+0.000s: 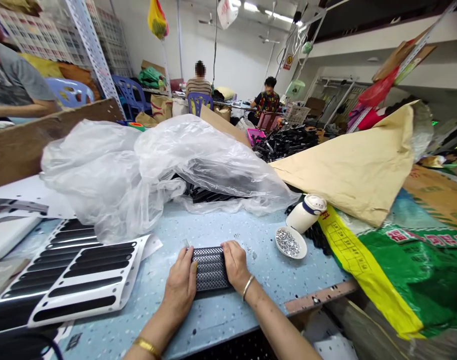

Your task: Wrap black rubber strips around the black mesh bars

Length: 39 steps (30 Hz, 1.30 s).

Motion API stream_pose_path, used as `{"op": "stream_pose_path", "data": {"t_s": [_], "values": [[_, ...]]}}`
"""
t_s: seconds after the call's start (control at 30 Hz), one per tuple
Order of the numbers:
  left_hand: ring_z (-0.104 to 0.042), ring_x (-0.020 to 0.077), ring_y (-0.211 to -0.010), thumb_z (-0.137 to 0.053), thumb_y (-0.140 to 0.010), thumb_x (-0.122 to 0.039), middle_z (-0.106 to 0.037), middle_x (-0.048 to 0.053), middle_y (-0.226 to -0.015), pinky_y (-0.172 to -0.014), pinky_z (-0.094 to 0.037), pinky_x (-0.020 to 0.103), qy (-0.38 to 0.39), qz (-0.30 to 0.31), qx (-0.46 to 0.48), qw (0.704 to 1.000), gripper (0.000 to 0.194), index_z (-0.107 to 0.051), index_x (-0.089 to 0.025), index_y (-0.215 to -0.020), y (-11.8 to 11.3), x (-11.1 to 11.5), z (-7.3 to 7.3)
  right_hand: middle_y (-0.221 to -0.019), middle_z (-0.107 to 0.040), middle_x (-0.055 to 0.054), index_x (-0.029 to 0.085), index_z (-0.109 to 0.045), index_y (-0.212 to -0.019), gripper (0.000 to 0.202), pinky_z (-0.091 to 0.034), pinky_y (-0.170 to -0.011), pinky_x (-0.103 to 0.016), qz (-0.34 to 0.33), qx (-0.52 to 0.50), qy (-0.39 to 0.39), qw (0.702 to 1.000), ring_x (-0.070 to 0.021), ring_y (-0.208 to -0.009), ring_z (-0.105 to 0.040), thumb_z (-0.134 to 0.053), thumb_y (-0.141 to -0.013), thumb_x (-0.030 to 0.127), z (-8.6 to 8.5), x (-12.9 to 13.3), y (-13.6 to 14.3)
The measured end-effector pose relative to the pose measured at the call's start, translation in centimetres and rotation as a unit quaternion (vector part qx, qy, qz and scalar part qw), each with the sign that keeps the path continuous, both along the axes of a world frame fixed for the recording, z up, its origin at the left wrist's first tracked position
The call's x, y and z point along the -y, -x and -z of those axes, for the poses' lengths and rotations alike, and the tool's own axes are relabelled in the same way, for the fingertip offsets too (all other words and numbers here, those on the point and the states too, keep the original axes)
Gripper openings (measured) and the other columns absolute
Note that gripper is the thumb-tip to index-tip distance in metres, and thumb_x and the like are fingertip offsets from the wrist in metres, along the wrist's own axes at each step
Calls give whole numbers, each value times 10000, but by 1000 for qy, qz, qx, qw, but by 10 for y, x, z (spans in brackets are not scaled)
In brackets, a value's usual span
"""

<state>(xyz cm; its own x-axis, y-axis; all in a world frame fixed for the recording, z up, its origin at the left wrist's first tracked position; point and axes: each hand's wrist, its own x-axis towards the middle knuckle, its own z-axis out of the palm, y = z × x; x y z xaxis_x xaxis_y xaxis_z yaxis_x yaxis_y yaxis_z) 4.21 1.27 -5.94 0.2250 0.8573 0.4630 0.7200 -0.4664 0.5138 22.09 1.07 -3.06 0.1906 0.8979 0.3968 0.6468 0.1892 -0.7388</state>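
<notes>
Between my two hands is a set of black perforated strips (210,270), lying side by side like a small mesh panel just over the blue speckled table (228,227). My left hand (181,277) grips its left edge, thumb along the side. On the opposite edge, my right hand (235,265) is closed with the fingers at the far corner. Sheets of black adhesive strips (96,270) lie to the left of my left hand. To the right of my right hand stands a white bowl (301,248) of small shiny metal pieces (287,242).
A large clear plastic bag (198,145) with black parts spreads across the back of the table. A cream bottle (306,212) lies tilted behind the bowl. Yellow-green sacking (393,270) hangs over the right edge. Several people sit farther off, one (21,80) at the left.
</notes>
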Motion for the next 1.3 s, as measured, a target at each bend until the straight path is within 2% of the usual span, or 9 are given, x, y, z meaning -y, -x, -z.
{"op": "stream_pose_path", "data": {"t_s": [0.17,0.27,0.37,0.5,0.6,0.77,1.0,1.13,1.3], "values": [[-522,331,-1288,-385,-986,-364,-529,179,-1419,-1074,-421,550,0,11,40,999,446,-481,-163,-1372,3,-4,-3,-771,-680,-54,200,-657,-821,282,-496,-725,-293,13,80,9,997,-186,-754,-627,-418,-962,249,-9,-6,-18],[-484,316,-1317,-418,-969,-407,-464,103,-1489,-1098,-387,548,44,21,52,997,499,-415,-251,-1443,11,-5,-8,-900,-711,-77,186,-685,-967,164,-505,-785,-309,57,142,37,988,-214,-862,-649,-581,-841,199,-25,11,-74],[-493,322,-1308,-431,-955,-433,-469,53,-1488,-1097,-396,557,46,30,62,997,513,-414,-298,-1449,17,-11,-14,-885,-697,-102,177,-697,-915,163,-496,-784,-349,123,197,90,968,-241,-843,-644,-583,-802,153,-42,33,-150],[-545,331,-1264,-468,-927,-441,-532,4,-1439,-1084,-438,556,-11,38,59,997,503,-456,-342,-1420,18,-24,-21,-843,-700,-72,201,-711,-949,269,-497,-746,-327,123,251,169,945,-243,-794,-655,-733,-695,288,-50,35,-212],[-602,320,-1202,-460,-927,-455,-582,7,-1390,-1045,-491,528,-25,20,29,999,509,-440,-353,-1425,18,-33,-25,-881,-711,-61,212,-710,-922,291,-492,-763,-302,96,278,196,935,-239,-831,-658,-762,-641,265,-42,21,-216],[-673,318,-1084,-442,-923,-497,-662,43,-1283,-932,-566,479,-32,-2,-4,999,506,-475,-312,-1392,22,-34,-27,-825,-706,-62,201,-683,-706,60,-490,-734,-294,88,295,209,928,-222,-786,-652,-698,-677,150,-31,15,-215],[-728,239,-855,-518,-882,-525,-678,38,-1257,-475,-555,258,29,-10,0,1000,553,-462,-344,-1401,38,-32,-17,-688,-660,-35,182,-657,-616,186,-466,-678,-284,102,286,188,934,-176,-677,-607,-592,-768,97,-30,20,-229],[-679,163,-594,-499,-898,-516,-699,45,-1211,-469,-529,260,45,-20,36,998,528,-509,-272,-1366,37,-24,-32,-658,-647,-38,208,-655,-581,233,-440,-646,-278,100,260,169,945,-177,-640,-584,-540,-761,114,-31,23,-226],[-638,157,-506,-482,-913,-462,-764,75,-986,-491,-528,275,66,-15,45,997,522,-544,-151,-1327,33,-15,-50,-600,-639,-54,207,-648,-554,213,-441,-630,-319,95,200,152,963,-213,-613,-589,-511,-716,207,-34,26,-229]]}}
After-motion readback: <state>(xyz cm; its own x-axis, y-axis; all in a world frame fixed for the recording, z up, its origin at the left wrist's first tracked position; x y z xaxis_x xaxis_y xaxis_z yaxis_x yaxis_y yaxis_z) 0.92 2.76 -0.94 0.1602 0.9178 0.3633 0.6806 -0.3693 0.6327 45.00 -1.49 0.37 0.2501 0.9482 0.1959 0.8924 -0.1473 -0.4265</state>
